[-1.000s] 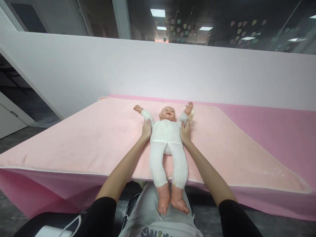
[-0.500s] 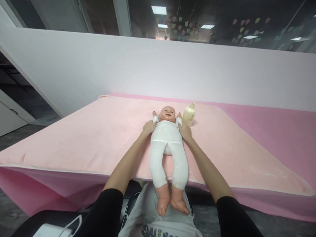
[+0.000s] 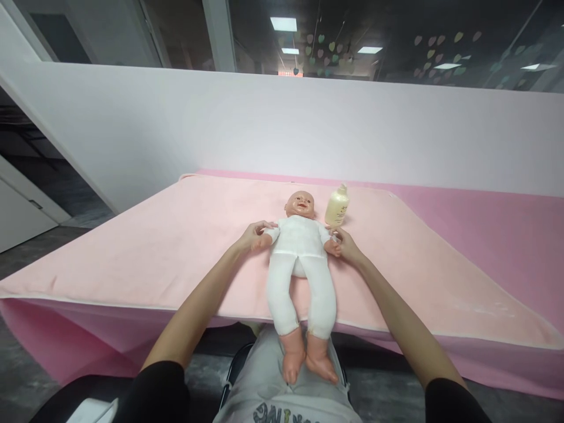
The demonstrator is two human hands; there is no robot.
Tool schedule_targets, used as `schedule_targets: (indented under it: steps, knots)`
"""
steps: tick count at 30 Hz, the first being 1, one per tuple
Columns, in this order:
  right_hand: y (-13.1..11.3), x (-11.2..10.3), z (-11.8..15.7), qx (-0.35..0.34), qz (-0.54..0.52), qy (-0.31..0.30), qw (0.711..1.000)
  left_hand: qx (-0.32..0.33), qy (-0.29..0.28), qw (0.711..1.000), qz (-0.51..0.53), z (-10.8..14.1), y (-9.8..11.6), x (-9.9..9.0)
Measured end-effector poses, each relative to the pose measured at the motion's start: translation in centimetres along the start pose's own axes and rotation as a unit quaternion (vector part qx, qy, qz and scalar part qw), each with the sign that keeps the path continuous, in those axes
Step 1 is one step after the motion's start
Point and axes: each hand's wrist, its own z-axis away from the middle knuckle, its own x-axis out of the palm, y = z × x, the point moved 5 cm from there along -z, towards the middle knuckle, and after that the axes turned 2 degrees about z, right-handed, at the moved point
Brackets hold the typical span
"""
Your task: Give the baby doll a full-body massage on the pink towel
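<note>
A baby doll [image 3: 298,237] with a white cloth body lies on its back on the pink towel, its head toward the wall and its feet over my lap. My left hand [image 3: 252,232] is closed around the doll's arm on the left, near the wrist. On the other side, my right hand [image 3: 349,246] pinches the doll's other arm by the wrist. Both doll arms now point down and outward beside its torso. Just beyond my right hand stands a pale yellow pump bottle [image 3: 337,207], upright, close to the doll's head.
The pale pink towel [image 3: 167,247] covers much of the table, over a brighter pink cloth [image 3: 493,229]. A white partition wall [image 3: 282,123] rises behind the far edge, with dark glass above. At the lower left lies a white object [image 3: 90,411] on a black seat.
The doll's arms have swung from raised beside its head to lowered and spread at its sides. Both my hands moved outward and slightly toward me with them. The bottle stayed put.
</note>
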Motion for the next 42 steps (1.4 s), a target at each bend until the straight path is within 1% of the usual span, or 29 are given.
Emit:
schedule_targets:
  steps: [1,4,7,11,16,18,20,22,26,28,31,33,36,39,42]
  knots:
    - [0.1,-0.2,0.2,-0.006,0.008,0.002,1.0,0.002,-0.009,1.0,-0.008,0.1,-0.1,0.0]
    - [0.3,-0.5,0.3,-0.026,0.038,-0.006,0.999,0.008,-0.004,0.999,-0.039,0.4,-0.3,0.0]
    - [0.4,-0.6,0.2,-0.031,0.063,-0.016,0.997,0.003,-0.005,0.998,-0.058,0.6,-0.2,0.0]
    - [0.2,-0.6,0.3,-0.024,0.054,-0.022,0.998,-0.014,-0.01,0.997,-0.074,0.9,0.4,0.0]
    - [-0.2,-0.5,0.3,-0.015,0.021,0.02,0.999,-0.039,-0.026,0.998,-0.041,1.4,1.3,0.0]
    - [-0.3,-0.4,0.1,-0.022,0.022,0.02,0.999,-0.05,-0.008,0.998,-0.031,1.4,1.3,0.1]
    - [-0.4,-0.3,-0.2,-0.035,0.03,0.02,0.999,-0.051,0.025,0.998,-0.026,1.3,1.0,0.2]
    - [-0.3,-0.2,-0.5,-0.037,0.034,0.033,0.998,-0.04,0.056,0.998,-0.012,1.0,0.7,0.5]
    - [0.1,0.5,-1.2,-0.023,0.063,0.06,0.996,-0.014,0.096,0.995,0.003,-0.2,-0.4,1.2]
    - [0.5,0.9,-1.7,-0.023,0.089,0.072,0.993,-0.015,0.123,0.992,-0.022,-0.9,-1.0,1.3]
    - [1.2,1.2,-2.4,-0.011,0.137,0.097,0.986,-0.024,0.161,0.982,-0.093,-1.5,-1.7,1.1]
    - [1.6,1.2,-2.9,0.013,0.183,0.107,0.977,-0.018,0.172,0.974,-0.143,-1.7,-1.7,1.1]
    - [2.1,1.1,-3.6,0.048,0.248,0.104,0.962,-0.002,0.178,0.965,-0.194,-1.7,-1.3,1.2]
    - [2.1,1.1,-4.2,0.053,0.28,0.109,0.952,0.002,0.185,0.961,-0.205,-1.6,-1.1,1.4]
    - [2.1,1.0,-4.4,0.052,0.277,0.128,0.951,-0.006,0.185,0.964,-0.188,-1.6,-1.2,1.5]
